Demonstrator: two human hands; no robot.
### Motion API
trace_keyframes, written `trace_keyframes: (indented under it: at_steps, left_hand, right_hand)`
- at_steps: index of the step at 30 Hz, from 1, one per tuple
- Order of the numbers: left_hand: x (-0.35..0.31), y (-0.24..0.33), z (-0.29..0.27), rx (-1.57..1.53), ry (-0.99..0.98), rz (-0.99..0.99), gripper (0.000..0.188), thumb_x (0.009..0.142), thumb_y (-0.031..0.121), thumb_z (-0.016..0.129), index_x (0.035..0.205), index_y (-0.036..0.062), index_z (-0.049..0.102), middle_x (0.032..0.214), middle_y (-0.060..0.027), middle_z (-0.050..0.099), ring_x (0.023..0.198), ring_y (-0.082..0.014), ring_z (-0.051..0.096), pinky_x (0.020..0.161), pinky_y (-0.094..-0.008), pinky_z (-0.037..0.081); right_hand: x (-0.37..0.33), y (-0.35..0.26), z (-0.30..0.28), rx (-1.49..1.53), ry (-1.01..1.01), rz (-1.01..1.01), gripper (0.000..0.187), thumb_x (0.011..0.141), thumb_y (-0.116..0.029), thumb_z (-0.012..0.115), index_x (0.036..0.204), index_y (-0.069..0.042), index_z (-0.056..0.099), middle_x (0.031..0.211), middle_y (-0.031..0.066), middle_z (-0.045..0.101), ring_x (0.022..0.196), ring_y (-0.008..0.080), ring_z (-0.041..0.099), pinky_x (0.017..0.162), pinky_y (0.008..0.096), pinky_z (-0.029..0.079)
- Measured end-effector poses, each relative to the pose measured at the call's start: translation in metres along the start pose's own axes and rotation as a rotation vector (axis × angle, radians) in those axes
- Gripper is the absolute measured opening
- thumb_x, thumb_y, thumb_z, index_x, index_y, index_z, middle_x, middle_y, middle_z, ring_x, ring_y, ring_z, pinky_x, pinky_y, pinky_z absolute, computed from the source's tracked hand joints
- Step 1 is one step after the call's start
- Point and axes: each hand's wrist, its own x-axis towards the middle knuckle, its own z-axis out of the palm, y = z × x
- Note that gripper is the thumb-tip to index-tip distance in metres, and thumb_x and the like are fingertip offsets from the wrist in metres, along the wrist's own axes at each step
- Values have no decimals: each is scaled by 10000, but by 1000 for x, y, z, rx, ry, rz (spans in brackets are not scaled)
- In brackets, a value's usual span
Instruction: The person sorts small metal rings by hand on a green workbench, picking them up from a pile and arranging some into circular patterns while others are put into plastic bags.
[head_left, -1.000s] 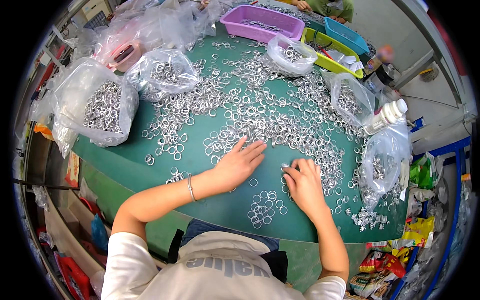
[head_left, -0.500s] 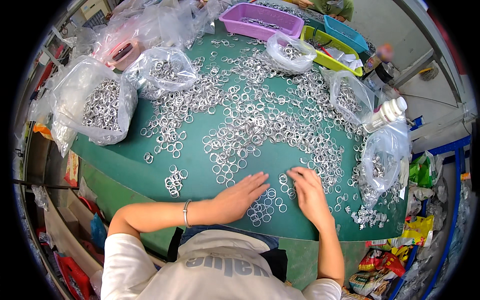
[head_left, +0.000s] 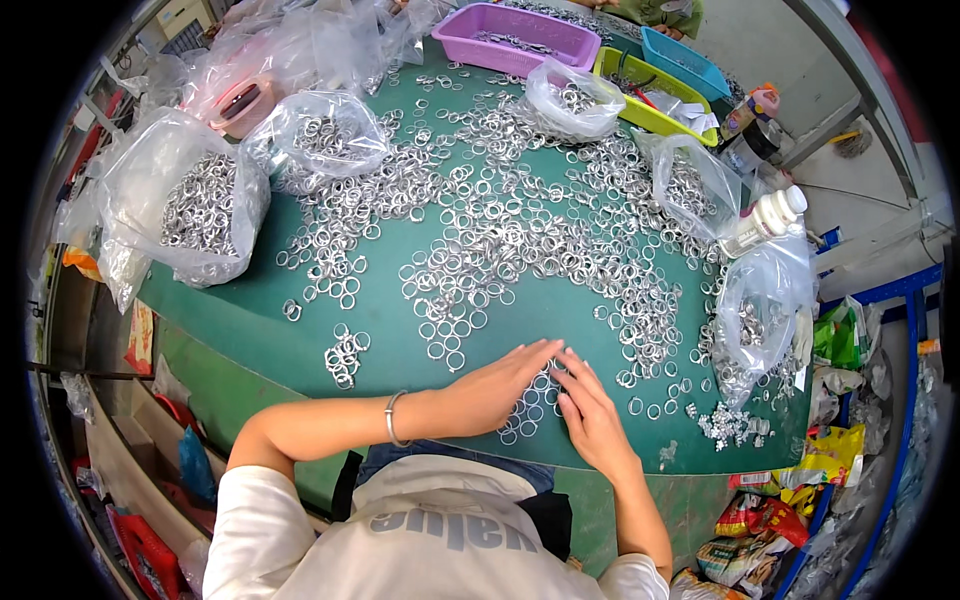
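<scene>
Near the table's front edge, a small group of silver metal rings (head_left: 527, 418) lies flat between my two hands. My left hand (head_left: 500, 388) rests over the left and far side of the group, fingers stretched out and flat. From the right side my right hand (head_left: 592, 410) leans in, its fingers extended and its fingertips close to the left fingertips. Some rings are hidden under the palms and fingers. Beyond the hands spreads a wide, loose heap of similar rings (head_left: 520, 250). A small cluster of rings (head_left: 345, 355) lies to the left.
Plastic bags of rings (head_left: 200, 205) stand around the green table (head_left: 240, 330). Purple (head_left: 515, 45), lime (head_left: 655, 110) and blue (head_left: 688, 62) baskets line the far side. A white bottle (head_left: 765, 222) and small silver pieces (head_left: 728, 428) sit at the right. Another person (head_left: 660, 12) is at the far end.
My right hand has moved left and toward me, and my left hand slightly right. Their fingertips have come together around the small group of rings, which takes up less room.
</scene>
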Motion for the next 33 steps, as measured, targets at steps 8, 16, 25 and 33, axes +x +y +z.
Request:
trace_keyframes:
  at_steps: [8, 16, 25, 33]
  left_hand:
    - [-82, 40, -1, -752, -336, -259, 340, 987, 63, 451, 1318, -3, 487, 1201, -128, 624, 1201, -237, 555, 1037, -334, 400]
    - [-107, 2, 81, -1816, -310, -849, 474, 1035, 227, 360, 1397, -78, 349, 1402, -266, 432, 1318, -328, 436, 1112, -401, 348]
    - [-74, -14, 97, -2343, -304, -581, 782, 971, 559, 322, 1460, -46, 237, 1493, -331, 213, 1408, -421, 233, 1169, -470, 219]
    - [-65, -9, 103, -2379, -338, -616, 817, 930, 639, 322, 1497, 60, 222, 1515, -313, 172, 1424, -417, 187, 1183, -479, 170]
  right_hand:
    - [7, -2, -2, -117, -42, -83, 476, 846, -139, 665, 1294, -48, 536, 1389, 131, 486, 1352, 330, 389, 1107, 478, 301]
    - [-12, -5, 2, -77, 52, -42, 387, 812, -139, 707, 1166, -26, 601, 1315, 126, 551, 1312, 333, 442, 1089, 502, 314]
    - [-27, 3, 10, -34, 97, -61, 485, 807, -192, 708, 1233, -27, 546, 1392, 132, 493, 1366, 360, 362, 1124, 509, 237]
    - [-23, -9, 5, -248, -42, -41, 493, 823, -153, 673, 1281, -32, 537, 1424, 135, 444, 1366, 371, 341, 1121, 524, 238]
